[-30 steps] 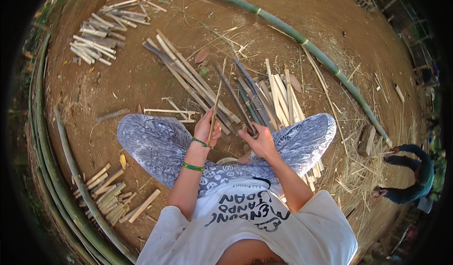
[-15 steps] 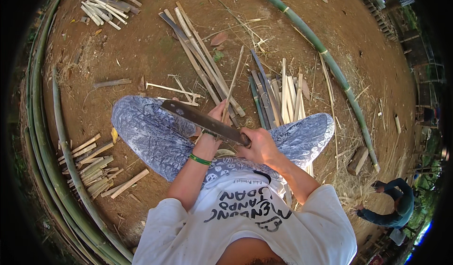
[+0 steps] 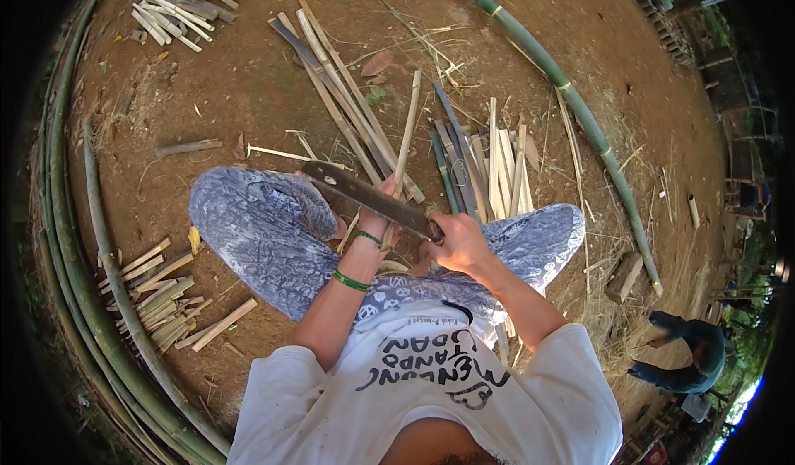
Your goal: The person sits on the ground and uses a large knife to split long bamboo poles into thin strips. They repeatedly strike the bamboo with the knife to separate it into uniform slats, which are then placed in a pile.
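Brown earth point(image 3: 240, 84) beneath a bamboo strip point(image 3: 408, 124)

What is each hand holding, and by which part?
The right hand holds a knife by its handle; the left hand holds a bamboo strip toward its nearer end.

Right grip point(image 3: 457, 243) round a machete point(image 3: 368, 197), blade point(image 3: 333, 179) across left grip point(image 3: 383, 216), pale strip point(image 3: 407, 134) in left grip, split bamboo point(image 3: 506, 171) beyond both.
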Action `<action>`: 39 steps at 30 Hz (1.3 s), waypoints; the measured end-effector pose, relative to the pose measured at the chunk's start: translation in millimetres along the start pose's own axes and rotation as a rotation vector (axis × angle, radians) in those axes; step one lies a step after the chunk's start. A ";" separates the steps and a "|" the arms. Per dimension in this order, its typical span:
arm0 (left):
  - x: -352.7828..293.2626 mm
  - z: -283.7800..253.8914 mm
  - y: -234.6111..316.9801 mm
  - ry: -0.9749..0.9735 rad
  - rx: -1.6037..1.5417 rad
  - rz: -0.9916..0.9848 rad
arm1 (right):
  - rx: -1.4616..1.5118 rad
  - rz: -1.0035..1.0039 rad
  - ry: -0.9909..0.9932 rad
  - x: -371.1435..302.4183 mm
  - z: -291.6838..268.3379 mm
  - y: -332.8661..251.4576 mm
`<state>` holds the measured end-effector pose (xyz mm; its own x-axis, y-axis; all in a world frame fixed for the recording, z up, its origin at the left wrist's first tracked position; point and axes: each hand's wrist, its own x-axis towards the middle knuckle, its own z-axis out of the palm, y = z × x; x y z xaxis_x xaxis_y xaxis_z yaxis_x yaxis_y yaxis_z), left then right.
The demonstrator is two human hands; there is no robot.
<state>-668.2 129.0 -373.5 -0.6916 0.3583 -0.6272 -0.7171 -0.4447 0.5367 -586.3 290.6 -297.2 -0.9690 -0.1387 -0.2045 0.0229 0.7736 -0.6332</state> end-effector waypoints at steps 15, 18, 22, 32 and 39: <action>10.8 4.4 -2.7 0.100 -0.040 -0.046 | -0.033 -0.033 -0.051 0.1 -1.9 4.3; 27.7 -25.5 -26.0 -0.020 -0.085 -0.081 | -0.010 0.089 -0.017 16.3 6.2 28.6; 28.5 -10.7 -20.4 0.098 -0.011 -0.018 | -0.047 -0.011 -0.060 9.8 -4.3 11.1; 14.3 -13.5 -10.4 -0.046 -0.122 -0.072 | -0.036 -0.052 -0.070 21.5 -10.0 19.5; 17.0 -21.9 -14.7 -0.107 -0.276 -0.024 | -0.062 -0.112 0.014 28.6 -2.6 17.7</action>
<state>-667.5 123.6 -404.4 -0.6905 0.4495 -0.5668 -0.6928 -0.6362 0.3395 -614.2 302.0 -312.3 -0.9679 -0.2183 -0.1244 -0.1007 0.7907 -0.6039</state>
